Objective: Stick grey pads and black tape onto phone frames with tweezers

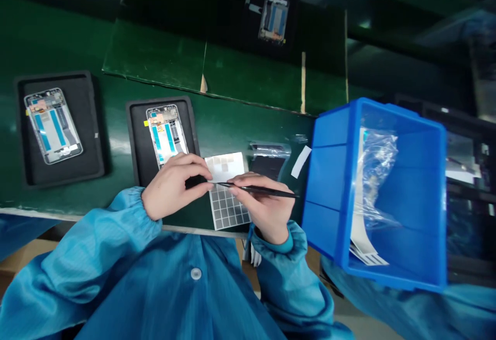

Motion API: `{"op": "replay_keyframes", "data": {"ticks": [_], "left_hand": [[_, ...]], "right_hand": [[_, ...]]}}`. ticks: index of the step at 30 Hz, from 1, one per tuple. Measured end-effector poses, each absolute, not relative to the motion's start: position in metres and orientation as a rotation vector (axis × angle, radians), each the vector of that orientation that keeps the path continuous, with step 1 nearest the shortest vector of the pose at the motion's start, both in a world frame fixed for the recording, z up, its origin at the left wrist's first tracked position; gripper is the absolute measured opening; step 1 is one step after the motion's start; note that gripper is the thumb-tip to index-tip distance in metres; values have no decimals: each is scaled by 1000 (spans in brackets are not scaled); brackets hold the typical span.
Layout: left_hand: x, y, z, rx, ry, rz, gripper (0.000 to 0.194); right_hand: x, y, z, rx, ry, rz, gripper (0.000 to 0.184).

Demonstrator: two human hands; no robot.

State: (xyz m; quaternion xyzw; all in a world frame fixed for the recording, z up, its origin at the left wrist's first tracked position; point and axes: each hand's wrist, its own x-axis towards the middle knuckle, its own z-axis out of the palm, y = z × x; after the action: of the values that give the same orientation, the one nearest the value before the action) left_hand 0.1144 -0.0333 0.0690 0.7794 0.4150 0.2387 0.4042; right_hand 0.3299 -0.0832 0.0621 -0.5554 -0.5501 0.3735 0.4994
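My right hand (267, 203) grips a pair of black tweezers (271, 191), their tips pointing left. Thumb and fingers of my left hand (178, 180) are pinched close to those tips; whatever lies between them is too small to make out. Below both hands is a sheet of grey square stickers (228, 210), its upper part pale and mostly bare. Left of the sheet, an opened phone (166, 133) with blue strips rests in a black tray (139, 143), partly covered by my left hand.
Another opened phone (54, 125) lies in a black tray (93, 149) at far left. A third phone (274, 19) sits on the raised shelf. Dark pieces in clear film (269, 160) and a white strip (301, 161) lie near a blue bin (329, 174) holding plastic wrap (377, 169).
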Motion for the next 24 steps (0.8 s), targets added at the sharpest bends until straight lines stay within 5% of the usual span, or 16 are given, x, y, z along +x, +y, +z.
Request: {"op": "replay_keyframes", "data": {"ticks": [17,24], "left_hand": [[58,-33,58,1765,1240,696,12],[53,-34,43,2445,1354,339,19]], "right_hand": [[273,-60,55,-1467,-1313,1026,11],[261,-39,47,-1546,-1195,960,13]]}}
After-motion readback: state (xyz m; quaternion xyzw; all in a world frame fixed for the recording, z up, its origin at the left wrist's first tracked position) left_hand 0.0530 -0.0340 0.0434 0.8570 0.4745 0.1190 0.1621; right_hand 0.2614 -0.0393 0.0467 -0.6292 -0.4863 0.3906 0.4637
